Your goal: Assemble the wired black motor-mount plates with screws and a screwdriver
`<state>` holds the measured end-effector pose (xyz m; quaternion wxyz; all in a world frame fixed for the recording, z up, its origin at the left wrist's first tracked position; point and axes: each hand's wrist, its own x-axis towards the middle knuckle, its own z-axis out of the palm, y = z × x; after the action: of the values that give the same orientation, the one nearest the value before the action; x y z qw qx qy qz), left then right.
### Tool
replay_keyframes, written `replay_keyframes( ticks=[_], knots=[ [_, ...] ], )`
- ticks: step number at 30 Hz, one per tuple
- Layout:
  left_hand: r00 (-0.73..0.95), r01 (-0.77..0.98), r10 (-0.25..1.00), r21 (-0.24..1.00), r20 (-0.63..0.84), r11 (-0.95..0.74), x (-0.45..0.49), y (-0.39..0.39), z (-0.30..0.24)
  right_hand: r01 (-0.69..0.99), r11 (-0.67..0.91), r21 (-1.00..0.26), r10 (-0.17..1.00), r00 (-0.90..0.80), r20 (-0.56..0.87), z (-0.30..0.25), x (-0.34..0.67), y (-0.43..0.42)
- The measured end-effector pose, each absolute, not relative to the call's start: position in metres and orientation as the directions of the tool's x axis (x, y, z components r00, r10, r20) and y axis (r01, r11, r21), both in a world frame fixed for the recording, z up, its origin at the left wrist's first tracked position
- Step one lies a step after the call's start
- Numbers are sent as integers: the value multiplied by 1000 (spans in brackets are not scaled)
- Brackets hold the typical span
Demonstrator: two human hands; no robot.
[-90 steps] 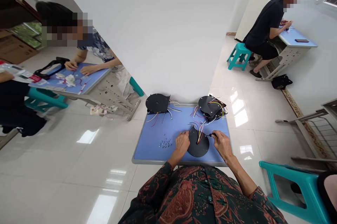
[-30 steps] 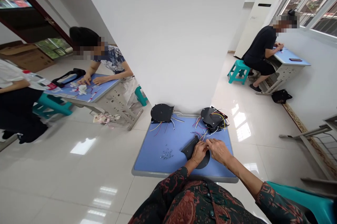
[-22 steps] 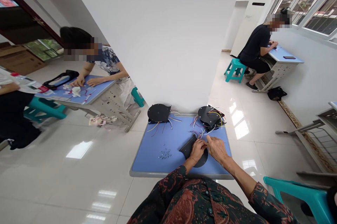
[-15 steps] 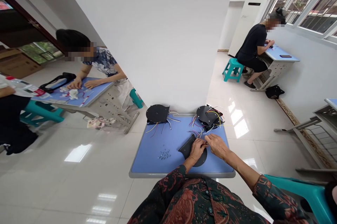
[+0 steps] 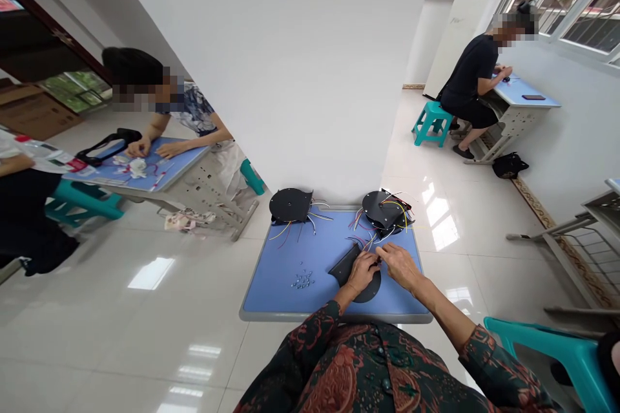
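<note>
A black round plate (image 5: 345, 267) with coloured wires lies on the blue desk (image 5: 285, 271) right in front of me. My left hand (image 5: 363, 269) rests on top of it with the fingers curled in a pinch. My right hand (image 5: 400, 264) meets it from the right, fingers closed near the wires; what they hold is too small to make out. Two more black plates with wires sit at the desk's far edge, one on the left (image 5: 289, 205) and one on the right (image 5: 384, 209). Several small screws (image 5: 303, 280) lie to the left of my hands.
A white wall stands just behind the desk. A person works at a blue table (image 5: 140, 170) on the left, another sits at a desk (image 5: 527, 91) at the far right. A teal stool (image 5: 557, 351) is at my right, a metal rack (image 5: 581, 251) beyond it.
Three seconds ago my hands were apart on either side of the plate, the right holding a small black tool. They have come together over the plate's right side. The camera view shifted slightly.
</note>
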<state>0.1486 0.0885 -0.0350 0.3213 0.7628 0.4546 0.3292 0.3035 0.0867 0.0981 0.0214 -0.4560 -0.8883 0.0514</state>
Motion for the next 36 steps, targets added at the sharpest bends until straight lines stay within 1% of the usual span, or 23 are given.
replay_keyframes(
  ticks=[3,7,9,11,15,17,19,22,24,29,33,36],
  knots=[
    [355,464,901,789,250,-402,150,89,-37,829,551,-95,830,-557,-44,101,307,86],
    [330,476,907,784,262,-399,152,90,-40,925,355,-132,931,-363,-35,97,302,80],
    [323,480,910,783,261,-395,153,90,-41,943,295,-156,950,-306,-55,95,300,80],
    [314,483,914,785,258,-388,153,90,-40,933,314,-174,942,-329,-67,95,300,83],
    [281,480,931,806,233,-347,155,90,-38,857,472,-209,863,-497,-88,101,308,91],
    [271,479,937,813,222,-331,155,89,-37,835,492,-245,844,-527,-103,103,311,93],
    [267,482,939,814,216,-325,155,89,-36,873,411,-261,883,-453,-124,102,310,92],
    [281,461,936,825,213,-326,153,89,-36,942,254,-219,941,-293,-168,97,306,90],
    [297,425,931,844,211,-327,149,90,-38,954,227,-195,947,-263,-184,95,303,90],
    [292,335,932,891,212,-308,141,92,-43,935,299,-193,923,-335,-191,97,305,90],
    [342,338,913,878,222,-340,140,93,-43,917,356,-182,901,-388,-195,103,308,85],
    [386,337,892,864,235,-373,140,92,-40,883,442,-158,869,-465,-171,103,311,81]
  ],
)
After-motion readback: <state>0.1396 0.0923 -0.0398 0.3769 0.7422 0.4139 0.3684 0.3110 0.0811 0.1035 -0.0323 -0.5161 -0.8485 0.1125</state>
